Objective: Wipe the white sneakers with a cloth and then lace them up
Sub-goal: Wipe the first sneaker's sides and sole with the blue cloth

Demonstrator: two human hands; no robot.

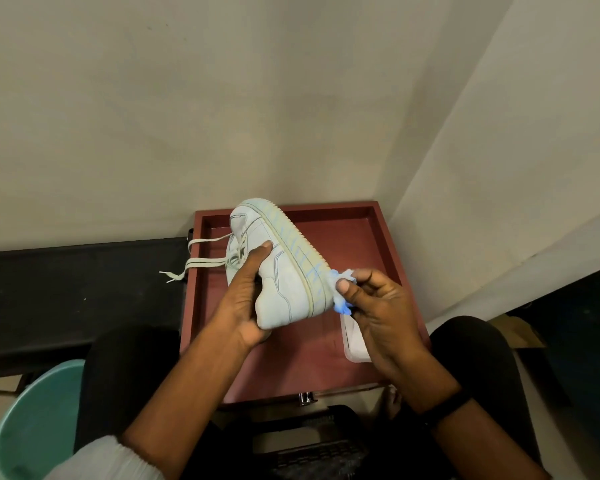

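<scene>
A white sneaker is held on its side above the red tray, sole turned to the right, toe pointing away. My left hand grips it at the heel and side, thumb on the upper. Its loose laces trail off to the left over the tray's rim. My right hand pinches a small blue-and-white cloth against the sole's edge near the heel. A second white sneaker lies in the tray under my right hand, mostly hidden.
The red tray sits in a corner between two pale walls. A black bench top lies to the left, with a teal bucket below it. My knees in dark trousers flank the tray. A dark basket is at my feet.
</scene>
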